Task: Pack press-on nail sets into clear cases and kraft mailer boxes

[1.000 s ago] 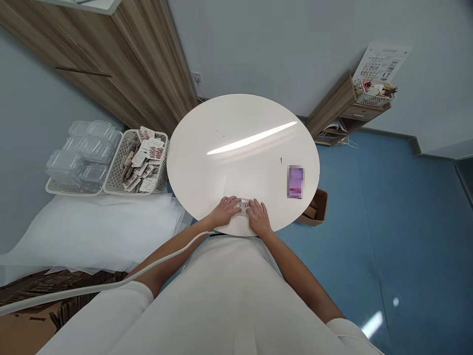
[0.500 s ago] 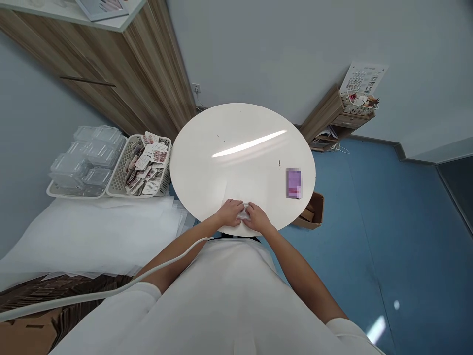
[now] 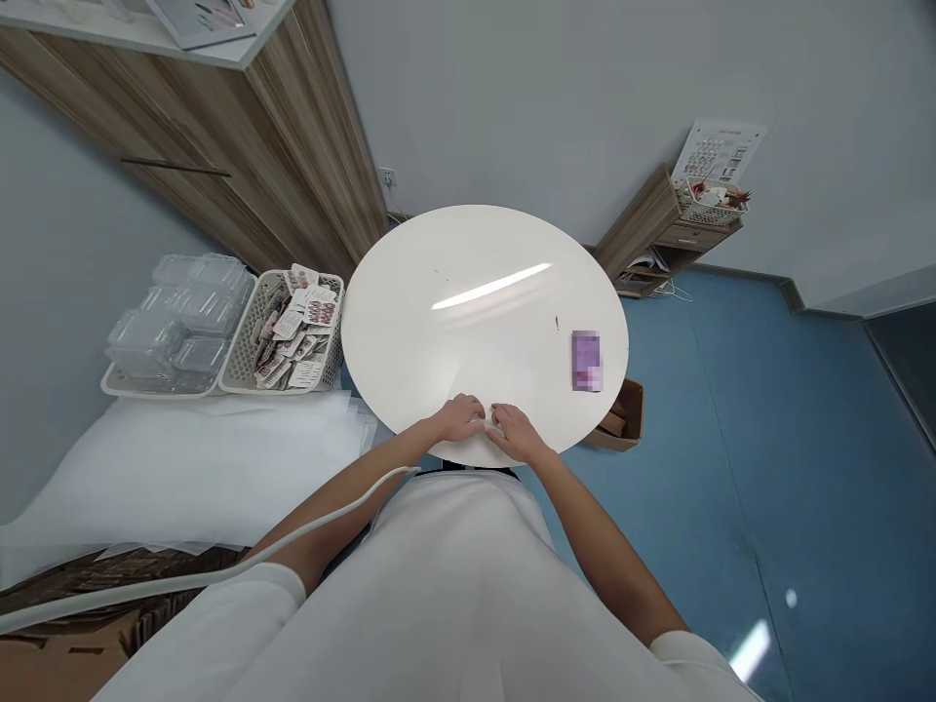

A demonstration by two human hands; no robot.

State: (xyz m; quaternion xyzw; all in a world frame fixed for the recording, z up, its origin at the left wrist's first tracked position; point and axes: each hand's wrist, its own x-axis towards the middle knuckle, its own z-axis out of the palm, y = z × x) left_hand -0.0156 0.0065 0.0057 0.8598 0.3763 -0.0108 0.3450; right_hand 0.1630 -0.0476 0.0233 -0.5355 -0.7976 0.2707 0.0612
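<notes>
Both of my hands are at the near edge of the white oval table (image 3: pixel 409 322). Between them is a small whitish bundle (image 3: pixel 495 426), mostly covered by fingers, so what is inside it cannot be made out. My left hand (image 3: pixel 459 418) has its fingers curled onto the bundle's left side. From the right, my right hand (image 3: pixel 515 433) pinches it with thumb and fingers. A thin pale sheet (image 3: pixel 479 375) seems to lie flat just beyond the hands, hard to tell from the tabletop. Farther right on the table lies a purple pack (image 3: pixel 586 361), its face blurred.
On the left are a basket of printed cards (image 3: pixel 299 331), clear plastic boxes (image 3: pixel 179 312) and a stack of white sheets (image 3: pixel 205 468). A cardboard box (image 3: pixel 621 419) stands on the floor at right. A white cable (image 3: pixel 314 531) crosses by my left arm.
My fingers have shifted on the bundle, which shows less between them now. My right hand has moved slightly right and down. The whole view has shifted a little.
</notes>
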